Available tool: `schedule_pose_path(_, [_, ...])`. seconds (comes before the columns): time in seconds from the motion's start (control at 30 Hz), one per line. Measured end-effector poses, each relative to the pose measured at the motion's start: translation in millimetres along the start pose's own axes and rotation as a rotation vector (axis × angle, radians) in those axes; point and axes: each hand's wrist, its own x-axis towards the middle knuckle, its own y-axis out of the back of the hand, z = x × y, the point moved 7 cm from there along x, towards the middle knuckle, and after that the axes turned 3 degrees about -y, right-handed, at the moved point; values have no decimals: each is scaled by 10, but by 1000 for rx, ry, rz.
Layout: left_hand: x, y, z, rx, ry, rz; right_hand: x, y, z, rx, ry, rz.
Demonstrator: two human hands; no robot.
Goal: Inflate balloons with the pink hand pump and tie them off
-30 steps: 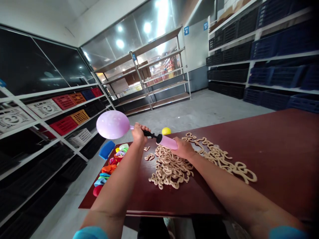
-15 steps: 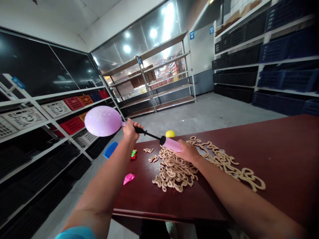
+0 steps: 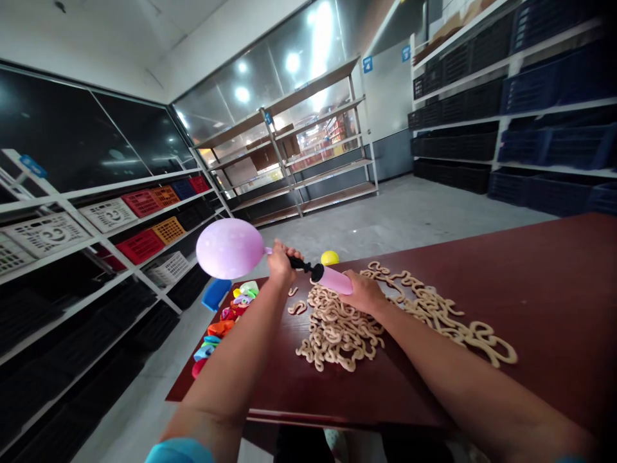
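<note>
A purple balloon (image 3: 230, 248), swollen with air, points off to the left from my left hand (image 3: 283, 262). That hand is closed around the balloon's neck and the black nozzle end of a hand pump (image 3: 336, 280). The pump's pink barrel lies in the closed fingers of my right hand (image 3: 362, 292). Little of the pump's black rod shows between the two hands. Beneath the barrel lies a heap of beige, squiggly strands (image 3: 337, 331), and more strands trail to the right across the dark red table (image 3: 540, 283).
Several flat coloured balloons (image 3: 220, 328) lie along the table's left side, partly behind my left forearm. A blue object (image 3: 216, 294) is beyond that edge. A yellow ball-like thing (image 3: 330, 258) shows past the far edge. Shelves with crates (image 3: 144, 244) flank the room.
My left hand has moved right, toward my right hand, carrying the balloon. The pump's rod has slid into the barrel. More flat balloons show at the left.
</note>
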Motion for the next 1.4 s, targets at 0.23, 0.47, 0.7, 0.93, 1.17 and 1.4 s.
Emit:
schedule_pose_path(0.23, [-38,-33,-69,-1,26,0,5,71,-66,4,2,10])
schedule_pose_path(0.47, [246,120,804,26,-87,9,13,114,-119,-2,-13,-53])
schedule_pose_path(0.7, [287,122,1087,31,-118,-36,-12,67,-126,27,-13,-46])
schedule_pose_path(0.93, [77,-3,236,25,-30,-30,-19,58,-98,18,-36,-56])
schedule_pose_path(1.17, [-57,-61,-96,4,38,-42,-13,94,-124,-1,-41,-54])
schedule_pose_path(1.4, [243,149,625,27,-109,2,-1,101,-145,0,-15,-61])
